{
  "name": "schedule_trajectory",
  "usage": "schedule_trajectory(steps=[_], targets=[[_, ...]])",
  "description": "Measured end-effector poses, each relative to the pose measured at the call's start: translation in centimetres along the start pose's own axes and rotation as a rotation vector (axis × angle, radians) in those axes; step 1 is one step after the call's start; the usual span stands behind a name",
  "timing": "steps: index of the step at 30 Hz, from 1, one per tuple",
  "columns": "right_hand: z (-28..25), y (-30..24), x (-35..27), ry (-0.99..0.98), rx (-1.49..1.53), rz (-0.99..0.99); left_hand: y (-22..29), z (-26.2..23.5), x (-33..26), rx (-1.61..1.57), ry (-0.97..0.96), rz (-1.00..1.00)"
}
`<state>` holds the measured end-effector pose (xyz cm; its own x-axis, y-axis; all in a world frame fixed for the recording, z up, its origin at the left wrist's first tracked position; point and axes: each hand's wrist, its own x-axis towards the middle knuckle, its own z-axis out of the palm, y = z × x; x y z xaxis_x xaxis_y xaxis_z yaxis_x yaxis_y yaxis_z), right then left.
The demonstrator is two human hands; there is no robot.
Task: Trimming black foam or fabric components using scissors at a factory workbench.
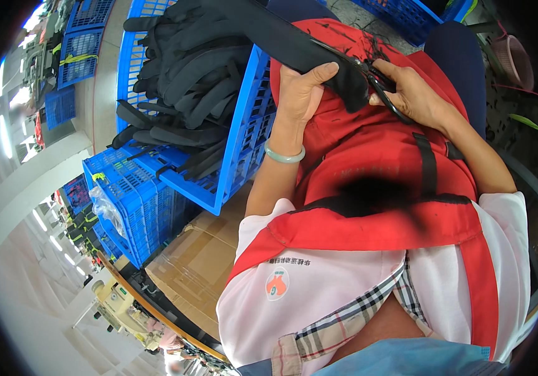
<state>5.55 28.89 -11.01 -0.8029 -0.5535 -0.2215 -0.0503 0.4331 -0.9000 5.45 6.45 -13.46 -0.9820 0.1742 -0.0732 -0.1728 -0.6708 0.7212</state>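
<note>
My left hand [303,91] grips a long black padded strap [294,44] that runs from my lap up to the top left. A pale green bangle [283,155] sits on that wrist. My right hand [416,94] holds small black scissors [382,84] whose blades meet the strap's end just right of my left thumb. Both hands rest above a red apron [375,156] spread over my lap, with loose black thread bits on it.
A blue plastic crate [237,144] full of black straps [194,75] stands at my left, stacked on another blue crate [131,207]. A cardboard box [200,263] lies below them. More blue crates sit at the top left and top right. A pink basket [513,59] is far right.
</note>
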Motion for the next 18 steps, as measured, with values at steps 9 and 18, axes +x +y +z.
schedule_trajectory(steps=[9, 18], targets=[[0.3, -0.3, 0.0, 0.060, -0.077, -0.077, 0.3, -0.8, 0.7, -0.089, 0.036, -0.001], [0.7, 0.7, 0.1, 0.047, 0.068, -0.070, 0.0, -0.6, 0.5, -0.077, 0.004, -0.020]])
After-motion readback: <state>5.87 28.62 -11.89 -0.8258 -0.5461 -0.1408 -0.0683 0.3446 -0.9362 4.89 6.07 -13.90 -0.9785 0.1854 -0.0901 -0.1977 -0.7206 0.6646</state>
